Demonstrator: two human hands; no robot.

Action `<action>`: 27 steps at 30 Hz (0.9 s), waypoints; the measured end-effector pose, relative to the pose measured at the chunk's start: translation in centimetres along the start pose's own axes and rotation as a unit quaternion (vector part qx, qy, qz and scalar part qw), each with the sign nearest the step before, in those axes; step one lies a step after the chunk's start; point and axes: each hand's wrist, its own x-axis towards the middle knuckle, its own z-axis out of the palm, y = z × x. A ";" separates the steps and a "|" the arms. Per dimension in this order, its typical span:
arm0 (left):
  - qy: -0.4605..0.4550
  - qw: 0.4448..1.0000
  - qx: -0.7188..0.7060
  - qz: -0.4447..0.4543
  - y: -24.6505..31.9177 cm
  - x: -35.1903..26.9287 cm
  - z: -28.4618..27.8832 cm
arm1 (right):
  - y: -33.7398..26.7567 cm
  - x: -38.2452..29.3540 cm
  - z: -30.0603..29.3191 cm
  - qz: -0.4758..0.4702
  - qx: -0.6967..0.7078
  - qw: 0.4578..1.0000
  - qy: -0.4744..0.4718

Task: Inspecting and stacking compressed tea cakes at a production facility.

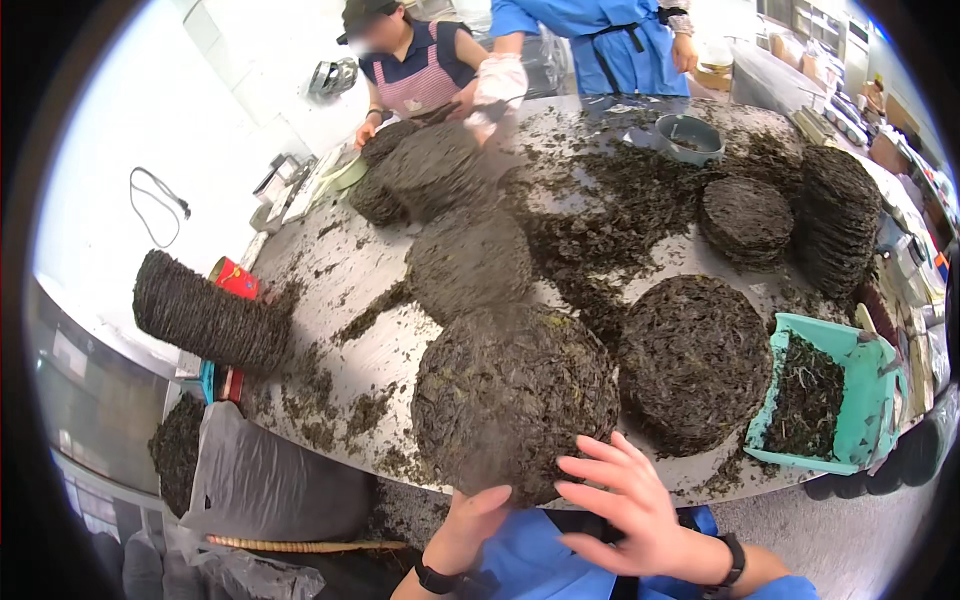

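A large round sheet of dried seaweed (pixel 517 397) is tilted up at the near edge of the table. My left hand (pixel 474 517) grips its bottom rim, thumb on the face and the other fingers hidden behind. With fingers spread, my right hand (pixel 626 502) is beside the sheet's lower right rim; it holds nothing, and whether the fingertips touch is unclear. Right of the sheet lies a round stack of dried seaweed (pixel 696 364). Just beyond the sheet is another round stack (pixel 472 262), partly covered by it.
Loose seaweed crumbs (pixel 615 210) litter the metal table (pixel 375 300). A turquoise plastic basket (pixel 870 397) holds scraps. Tall seaweed stacks stand right (pixel 836 221) and lean left (pixel 210 311), near a red can (pixel 235 277). A grey bowl (pixel 690 139) sits at the back. Two co-workers are opposite.
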 end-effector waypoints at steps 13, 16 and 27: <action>0.003 0.998 -0.034 0.052 -1.4 -0.6 -1.4 | -3.8 0.7 -4.6 -0.120 0.673 0.715 -0.144; 0.036 0.998 -0.030 -0.030 -1.2 -1.9 -2.4 | -3.5 -0.2 -2.0 0.064 0.667 0.741 0.040; 0.009 0.980 0.198 0.023 -2.3 -0.7 -0.9 | 0.2 4.3 3.5 0.029 -0.060 0.998 -0.001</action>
